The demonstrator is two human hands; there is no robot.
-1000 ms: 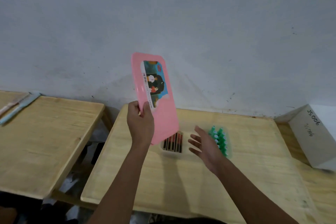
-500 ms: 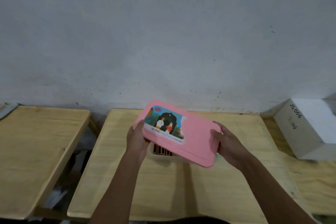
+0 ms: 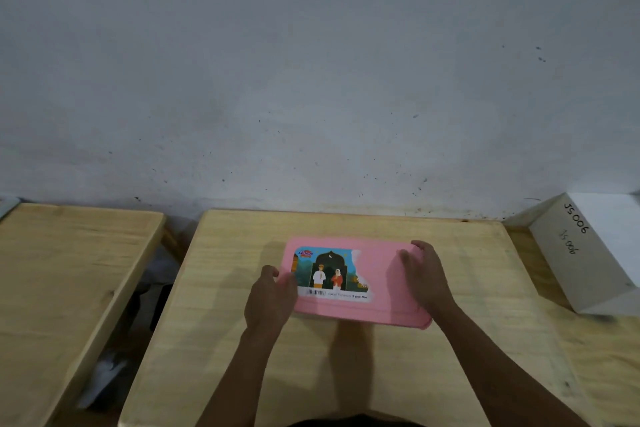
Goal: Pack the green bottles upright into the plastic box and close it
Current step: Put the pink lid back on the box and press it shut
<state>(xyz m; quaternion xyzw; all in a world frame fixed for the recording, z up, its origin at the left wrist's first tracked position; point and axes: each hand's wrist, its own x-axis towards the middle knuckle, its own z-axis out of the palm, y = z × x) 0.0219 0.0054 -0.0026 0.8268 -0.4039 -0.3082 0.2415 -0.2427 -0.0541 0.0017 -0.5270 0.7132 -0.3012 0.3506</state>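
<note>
A pink lid [image 3: 384, 288] with a colourful picture sticker lies flat over the plastic box on the middle wooden table [image 3: 346, 374]. The box and the green bottles are hidden beneath the lid. My left hand [image 3: 268, 298] grips the lid's left edge, thumb on top. My right hand [image 3: 424, 276] rests on the lid's right end, fingers curled over its far corner.
A white cardboard box [image 3: 588, 250] with handwritten marks sits at the right, by the wall. A second wooden table [image 3: 62, 288] stands to the left across a dark gap with clutter on the floor. A grey wall rises behind the tables.
The lid was upright in my left hand, then came down tilted between both hands. Now it lies flat over the box, covering the bottles.
</note>
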